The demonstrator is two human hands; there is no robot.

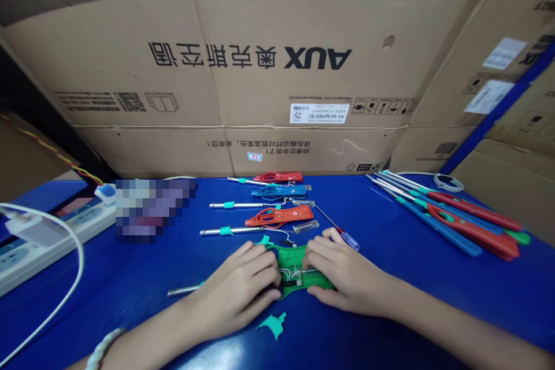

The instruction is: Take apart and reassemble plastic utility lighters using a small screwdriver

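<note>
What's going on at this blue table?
Someone's left hand and right hand are on an open green casing, with white wires showing inside. A loose teal piece lies in front. Beyond are red, blue and orange casings and a screwdriver; metal-necked tools lie farther right.

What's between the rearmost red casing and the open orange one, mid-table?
Chiefly a blue casing, plus a clear tube at its near edge; the head view shows it.
</note>
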